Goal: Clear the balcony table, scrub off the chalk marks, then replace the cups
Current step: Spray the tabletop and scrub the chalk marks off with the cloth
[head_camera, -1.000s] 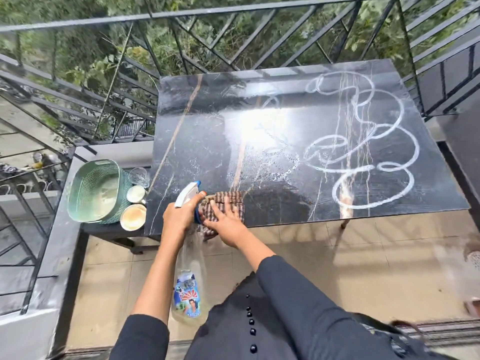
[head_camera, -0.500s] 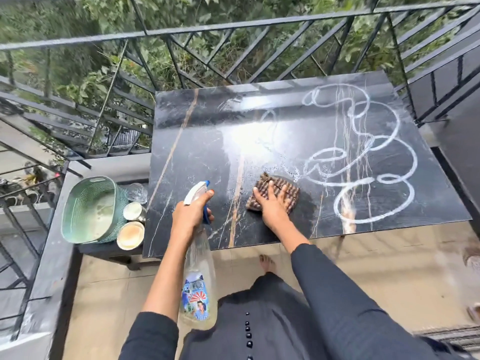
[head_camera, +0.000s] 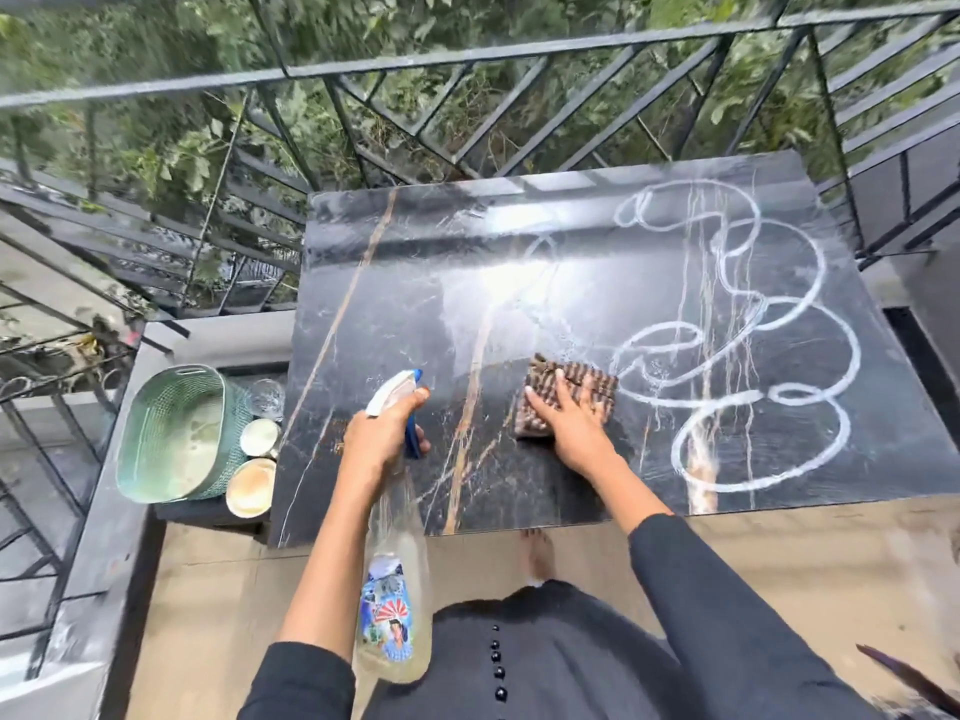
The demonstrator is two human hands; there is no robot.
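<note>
From the head view, we look down on the dark marble table (head_camera: 374,304), and nothing stands on it except what we work with, so the clearing looks done. The cups (head_camera: 252,488) sit off the near left corner on a lower dark stand (head_camera: 208,511), beside a green basket (head_camera: 176,439). Just beyond them is what may be a clear glass (head_camera: 266,397), though it is too blurred for us to be sure.

Our left hand (head_camera: 382,439) is wrapped around the neck of the spray bottle (head_camera: 392,589), whose body hangs down past the near table edge. Our right hand (head_camera: 571,423) lies flat with spread fingers on the striped cloth (head_camera: 582,379), pressing it to the tabletop near the middle, right at the left fringe of the chalk marks (head_camera: 779,304).

We judge the scrubbing about half done. The left half of the top looks wet and free of loops, with only faint traces toward the far middle. The right half carries bold white loops, streaked where liquid has run. Those remain to be scrubbed, and then the cups go back.
</note>
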